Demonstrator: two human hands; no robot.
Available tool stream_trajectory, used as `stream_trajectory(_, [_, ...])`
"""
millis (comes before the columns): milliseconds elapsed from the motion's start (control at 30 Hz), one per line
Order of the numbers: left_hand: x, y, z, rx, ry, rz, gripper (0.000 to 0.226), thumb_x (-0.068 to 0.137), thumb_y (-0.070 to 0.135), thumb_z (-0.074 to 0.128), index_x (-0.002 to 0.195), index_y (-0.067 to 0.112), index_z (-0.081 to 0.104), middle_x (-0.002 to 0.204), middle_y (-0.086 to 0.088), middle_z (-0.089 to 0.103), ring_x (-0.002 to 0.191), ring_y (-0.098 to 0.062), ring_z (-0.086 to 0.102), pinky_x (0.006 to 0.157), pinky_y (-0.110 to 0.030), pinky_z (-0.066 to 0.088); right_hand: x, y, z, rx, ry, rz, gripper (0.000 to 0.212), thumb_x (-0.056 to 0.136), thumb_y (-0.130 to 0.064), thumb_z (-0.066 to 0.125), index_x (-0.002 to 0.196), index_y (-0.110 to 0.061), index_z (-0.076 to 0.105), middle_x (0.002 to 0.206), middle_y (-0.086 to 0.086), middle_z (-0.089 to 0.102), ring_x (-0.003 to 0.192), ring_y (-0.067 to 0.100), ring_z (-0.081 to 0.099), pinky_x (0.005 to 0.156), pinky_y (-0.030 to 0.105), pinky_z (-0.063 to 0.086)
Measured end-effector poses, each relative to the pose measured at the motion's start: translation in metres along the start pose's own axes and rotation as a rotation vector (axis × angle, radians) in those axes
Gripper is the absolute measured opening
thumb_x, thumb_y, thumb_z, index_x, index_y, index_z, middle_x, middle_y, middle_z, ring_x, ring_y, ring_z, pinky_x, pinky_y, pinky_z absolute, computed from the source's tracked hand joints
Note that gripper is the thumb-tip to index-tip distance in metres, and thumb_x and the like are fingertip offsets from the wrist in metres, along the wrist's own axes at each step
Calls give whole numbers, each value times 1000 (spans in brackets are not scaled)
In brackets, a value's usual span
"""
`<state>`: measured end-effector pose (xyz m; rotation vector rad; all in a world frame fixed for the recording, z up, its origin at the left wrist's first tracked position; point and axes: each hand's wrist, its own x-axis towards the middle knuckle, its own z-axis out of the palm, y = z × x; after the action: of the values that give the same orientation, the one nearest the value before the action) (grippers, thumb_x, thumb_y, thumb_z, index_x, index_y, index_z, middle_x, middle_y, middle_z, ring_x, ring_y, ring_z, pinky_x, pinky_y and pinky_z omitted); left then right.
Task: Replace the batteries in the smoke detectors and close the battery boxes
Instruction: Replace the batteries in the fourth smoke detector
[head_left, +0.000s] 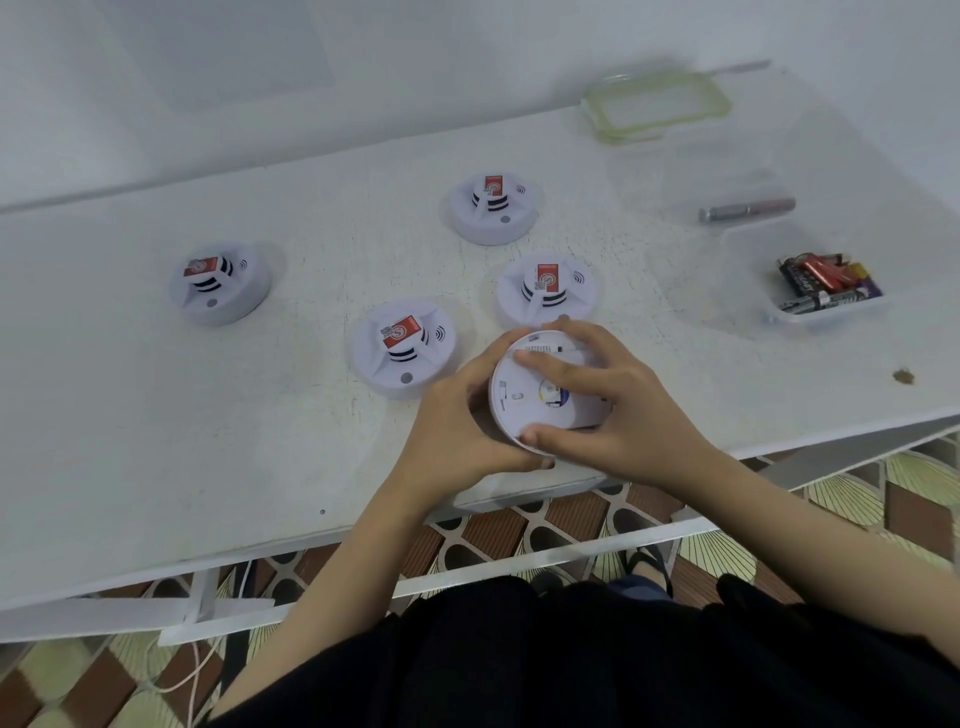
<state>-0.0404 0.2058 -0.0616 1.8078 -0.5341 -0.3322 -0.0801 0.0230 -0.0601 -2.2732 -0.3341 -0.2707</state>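
A white round smoke detector (524, 400) is held upside down near the table's front edge, its flat back facing me. My left hand (457, 431) cups its left side and underside. My right hand (618, 400) lies over its right side, thumb on the lower rim and fingers across the back. Several other detectors with red stickers stand face up on the white table (156, 441): one at the left (221, 283), one in the middle (404, 349), one just behind my hands (545, 291) and one further back (492, 208).
A clear tray of batteries (826, 288) sits at the right. Two loose batteries (748, 209) lie end to end behind it, inside a clear box. A green-rimmed lid (657, 104) rests at the back edge. A brown spot (903, 376) marks the table's right side.
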Motion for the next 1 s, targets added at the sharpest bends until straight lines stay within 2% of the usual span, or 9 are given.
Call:
stream_trajectory(133, [1, -1, 0, -24, -7, -14, 97, 54, -9, 88, 138, 20, 51, 119, 3, 68, 115, -12, 63, 90, -36, 56, -2, 0, 6, -5, 38, 20, 60, 70, -54, 66, 127, -38, 55, 131, -10, 39, 125, -10, 28, 99, 3, 25])
stream_trajectory(333, [3, -2, -2, -33, -30, -28, 96, 54, -8, 89, 138, 17, 51, 120, 1, 68, 114, -14, 63, 90, -33, 55, -4, -1, 10, -86, 84, 36, 61, 72, -56, 64, 128, -31, 57, 135, 11, 47, 130, 18, 40, 96, 23, 38])
stream_trajectory(433, [3, -2, -3, -36, -32, -30, 96, 54, -8, 90, 138, 16, 50, 120, 2, 67, 113, -13, 63, 88, -29, 55, 1, -2, 0, -76, 8, 14, 62, 73, -58, 64, 129, -34, 54, 133, 3, 49, 125, 12, 44, 91, 18, 43])
stream_trajectory(500, [3, -3, -3, -39, -33, -28, 97, 53, -7, 90, 139, 14, 50, 122, 3, 66, 114, -12, 62, 88, -27, 54, 5, -2, -10, -24, -83, 11, 64, 72, -56, 68, 131, -37, 52, 137, -3, 48, 131, 6, 39, 94, 21, 44])
stream_trajectory(600, [2, -2, -3, -51, -39, -17, 96, 53, -5, 91, 138, 12, 51, 126, 4, 65, 117, -12, 61, 91, -27, 52, 9, -2, -25, 17, -186, 8, 68, 70, -45, 77, 132, -36, 50, 144, -2, 43, 141, 5, 24, 103, 25, 38])
stream_trajectory(667, [2, 0, -3, -52, -41, -17, 95, 53, -4, 91, 138, 12, 51, 126, 3, 64, 118, -12, 60, 92, -27, 53, 10, -4, -30, -18, -204, -5, 68, 70, -42, 78, 132, -37, 50, 146, 3, 42, 140, 5, 24, 102, 28, 40])
stream_trajectory(800, [2, -1, -4, -48, -37, -21, 96, 53, -3, 92, 138, 11, 51, 127, 3, 64, 118, -13, 60, 94, -35, 53, 9, -8, -29, -91, -148, -26, 65, 68, -51, 73, 127, -31, 53, 143, 3, 46, 130, 1, 38, 90, 29, 50])
stream_trajectory(933, [2, 0, -3, -40, -31, -20, 95, 53, -4, 91, 137, 15, 51, 118, 1, 67, 112, -14, 63, 89, -32, 55, 6, -11, -23, -157, -105, -46, 65, 68, -59, 63, 119, -22, 53, 137, 3, 53, 113, 14, 57, 75, 14, 46])
stream_trajectory(1000, [2, 0, -2, -43, -28, -14, 93, 54, -5, 90, 136, 16, 52, 114, 0, 68, 110, -16, 64, 86, -31, 56, 6, -12, -21, -197, -75, -61, 64, 67, -59, 62, 115, -16, 53, 123, 5, 62, 93, 21, 65, 65, 22, 52])
